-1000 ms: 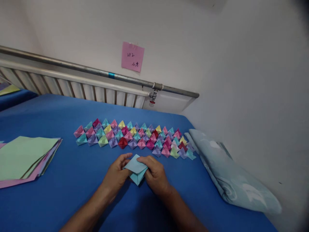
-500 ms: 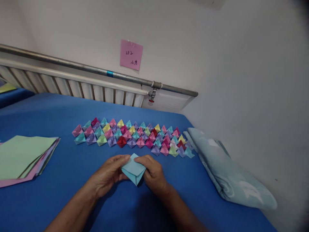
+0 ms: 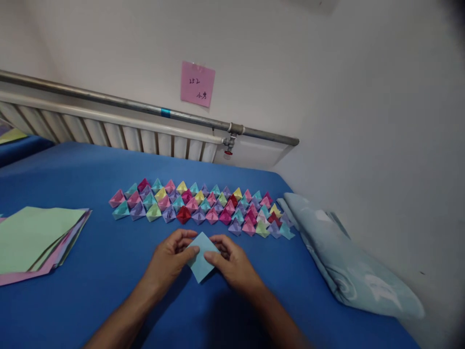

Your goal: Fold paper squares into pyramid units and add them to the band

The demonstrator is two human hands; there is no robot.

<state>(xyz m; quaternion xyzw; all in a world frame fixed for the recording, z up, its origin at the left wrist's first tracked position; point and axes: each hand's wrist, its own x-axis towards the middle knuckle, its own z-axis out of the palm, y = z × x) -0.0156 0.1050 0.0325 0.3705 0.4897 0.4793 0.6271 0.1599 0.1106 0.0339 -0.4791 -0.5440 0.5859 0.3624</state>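
A light blue piece of folded paper [image 3: 201, 266] is held between my two hands, its diamond face turned up and one corner pointing toward me. My left hand [image 3: 174, 257] pinches its left edge, thumb on top and fingers behind. On the opposite edge, my right hand [image 3: 232, 261] grips it the same way, with the thumb lying on the face. Beyond my hands stand several rows of small folded paper boats [image 3: 183, 214] in pink, purple, teal, yellow, green and red.
A stack of coloured paper sheets [image 3: 43, 232], pale green on top, lies at the left on the blue surface [image 3: 109, 300]. A folded pale blue cloth [image 3: 348, 261] rests along the right edge. Behind are a white radiator [image 3: 127, 138], a metal pipe [image 3: 199, 120] and a pink note [image 3: 198, 83].
The light blue paper has gone from a partly opened pocket shape to a flat diamond. Both thumbs have shifted down onto its face.
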